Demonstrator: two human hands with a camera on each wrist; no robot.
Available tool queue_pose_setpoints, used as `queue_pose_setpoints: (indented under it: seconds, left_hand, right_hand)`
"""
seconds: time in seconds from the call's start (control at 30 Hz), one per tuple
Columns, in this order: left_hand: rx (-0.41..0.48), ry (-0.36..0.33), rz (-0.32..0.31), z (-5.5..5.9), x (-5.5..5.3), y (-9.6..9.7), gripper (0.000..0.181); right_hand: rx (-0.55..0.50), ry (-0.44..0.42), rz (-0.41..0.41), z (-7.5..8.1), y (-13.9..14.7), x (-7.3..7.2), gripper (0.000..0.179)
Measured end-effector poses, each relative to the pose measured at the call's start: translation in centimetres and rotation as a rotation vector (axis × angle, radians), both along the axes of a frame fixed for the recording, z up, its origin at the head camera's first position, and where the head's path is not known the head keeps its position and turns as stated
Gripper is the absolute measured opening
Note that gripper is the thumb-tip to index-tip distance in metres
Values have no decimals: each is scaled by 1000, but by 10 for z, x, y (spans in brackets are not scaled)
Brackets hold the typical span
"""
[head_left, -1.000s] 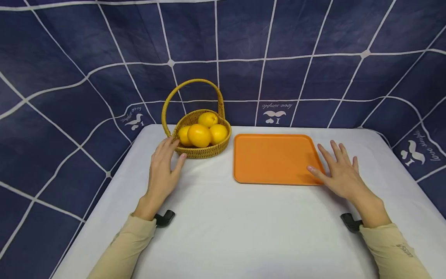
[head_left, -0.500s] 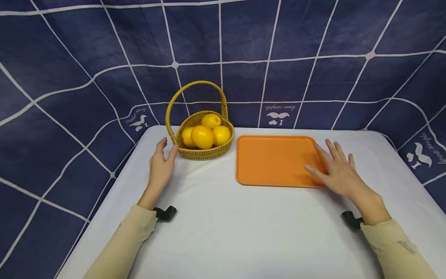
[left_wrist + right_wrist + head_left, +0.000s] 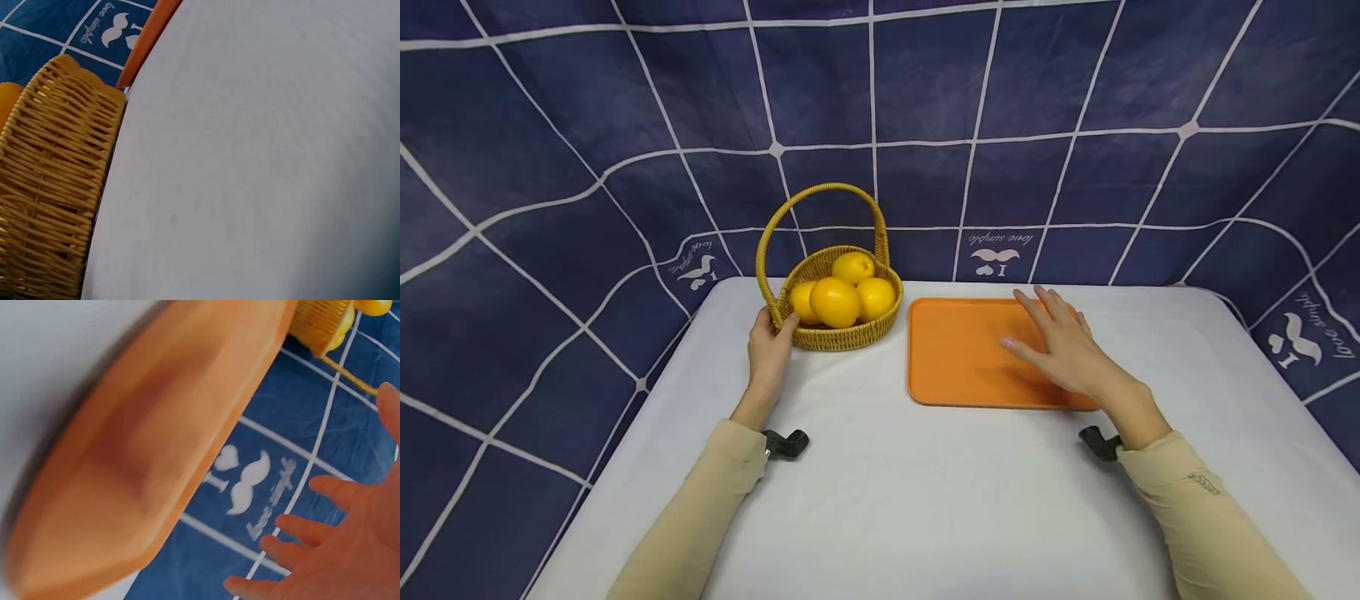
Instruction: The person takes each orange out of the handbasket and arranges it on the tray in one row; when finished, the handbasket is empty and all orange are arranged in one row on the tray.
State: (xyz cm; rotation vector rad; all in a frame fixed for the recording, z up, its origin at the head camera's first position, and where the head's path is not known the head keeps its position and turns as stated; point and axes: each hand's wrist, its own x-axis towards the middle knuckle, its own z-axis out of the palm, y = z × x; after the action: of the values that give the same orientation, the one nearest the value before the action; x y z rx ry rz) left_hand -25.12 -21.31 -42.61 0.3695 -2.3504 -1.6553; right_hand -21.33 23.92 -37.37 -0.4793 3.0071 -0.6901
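Note:
At the back left of the table stands a wicker basket (image 3: 846, 338) with a tall arched handle, holding several yellow-orange fruits (image 3: 835, 302). My left hand (image 3: 769, 354) grips the basket's left edge at the foot of the handle, thumb at the front rim and fingertips partly hidden behind it. The left wrist view shows the woven basket wall (image 3: 56, 181) but no part of the hand. My right hand (image 3: 1071, 354) hovers with spread fingers over the right part of an orange tray (image 3: 958, 354). In the right wrist view its fingers (image 3: 306, 531) are apart and hold nothing.
A white cloth (image 3: 925, 500) covers the table. Behind it and to its left hangs a dark blue curtain (image 3: 1045, 67) with white grid lines, close behind the basket and tray. Black wrist-camera mounts (image 3: 786, 444) stick out from both wrists.
My left hand first drew back from the basket, then came right and took hold of its left edge. My right hand has moved left, from the tray's right edge to over the tray.

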Motion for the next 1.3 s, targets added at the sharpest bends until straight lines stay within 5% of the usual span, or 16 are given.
queue_pose_setpoints:
  seconds: [0.47,0.87,1.3]
  left_hand:
    - [57,182,-51,-30,-4,-3,61]
    - [74,220,-62,-34,-8,-3,60]
    - [64,231,-72,-33,-8,-3,60]
  right_hand:
    - [-115,11,146,17,-102,-34,96]
    - [-223,79,296,22,-200,-64,92]
    - [-235,112,238,1,-250,-71,91]
